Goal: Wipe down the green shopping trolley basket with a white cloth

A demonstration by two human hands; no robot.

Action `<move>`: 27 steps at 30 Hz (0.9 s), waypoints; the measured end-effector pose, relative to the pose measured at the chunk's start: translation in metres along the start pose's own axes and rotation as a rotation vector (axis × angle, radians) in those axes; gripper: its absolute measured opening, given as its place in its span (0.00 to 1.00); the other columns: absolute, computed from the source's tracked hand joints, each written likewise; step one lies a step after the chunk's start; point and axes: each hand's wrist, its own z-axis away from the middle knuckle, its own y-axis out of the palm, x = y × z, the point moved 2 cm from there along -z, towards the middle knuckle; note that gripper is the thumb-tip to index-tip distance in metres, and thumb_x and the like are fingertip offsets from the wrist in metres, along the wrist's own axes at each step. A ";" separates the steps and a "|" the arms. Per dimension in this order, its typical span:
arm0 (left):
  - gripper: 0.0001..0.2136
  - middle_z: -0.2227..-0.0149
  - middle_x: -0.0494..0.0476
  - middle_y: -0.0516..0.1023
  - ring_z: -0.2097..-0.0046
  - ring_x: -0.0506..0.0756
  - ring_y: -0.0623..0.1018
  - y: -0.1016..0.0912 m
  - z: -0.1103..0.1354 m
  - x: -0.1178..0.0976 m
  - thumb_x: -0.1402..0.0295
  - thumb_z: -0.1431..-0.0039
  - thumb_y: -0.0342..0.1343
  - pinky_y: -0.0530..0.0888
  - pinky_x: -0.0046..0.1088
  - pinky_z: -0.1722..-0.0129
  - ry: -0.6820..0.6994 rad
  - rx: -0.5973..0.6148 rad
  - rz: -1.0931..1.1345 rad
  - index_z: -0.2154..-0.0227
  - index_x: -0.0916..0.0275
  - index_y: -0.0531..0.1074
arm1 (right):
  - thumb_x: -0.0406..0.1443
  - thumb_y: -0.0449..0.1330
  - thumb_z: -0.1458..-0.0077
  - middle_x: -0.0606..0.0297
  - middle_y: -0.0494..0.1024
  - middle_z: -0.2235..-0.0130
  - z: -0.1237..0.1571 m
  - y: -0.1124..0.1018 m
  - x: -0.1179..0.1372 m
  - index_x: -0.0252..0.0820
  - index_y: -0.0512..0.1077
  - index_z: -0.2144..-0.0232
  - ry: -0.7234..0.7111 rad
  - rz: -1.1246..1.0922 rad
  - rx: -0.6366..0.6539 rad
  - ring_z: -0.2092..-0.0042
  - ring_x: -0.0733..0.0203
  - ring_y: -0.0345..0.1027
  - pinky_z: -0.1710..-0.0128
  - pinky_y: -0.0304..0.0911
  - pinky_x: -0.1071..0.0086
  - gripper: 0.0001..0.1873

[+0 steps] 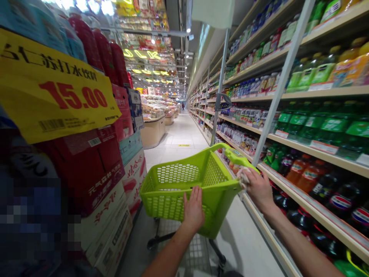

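A lime-green shopping cart (168,204) with a perforated plastic basket stands in the aisle in front of me, and its basket looks bare inside. My left hand (194,209) lies against the near side of the basket, fingers stretched out and their tips by the rim. At the right end of the cart, my right hand (258,187) has its fingers closed on a crumpled whitish cloth (243,176), pressed against the green handle end (235,157). The fingertips of that hand are partly hidden by the cloth.
Shelves of bottled drinks (331,123) run close along the right. Stacked drink cartons (106,165) with a yellow price sign (60,90) stand close on the left. Beyond the cart, the tiled aisle (178,130) leads past a goods display (154,130).
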 end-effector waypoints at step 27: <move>0.35 0.38 0.56 0.45 0.38 0.57 0.46 -0.001 0.011 0.034 0.71 0.57 0.42 0.43 0.50 0.42 -0.130 0.020 -0.051 0.41 0.69 0.45 | 0.28 0.50 0.49 0.59 0.73 0.54 0.009 0.027 0.091 0.44 0.68 0.57 -0.182 -0.215 0.125 0.51 0.55 0.64 0.44 0.36 0.52 0.17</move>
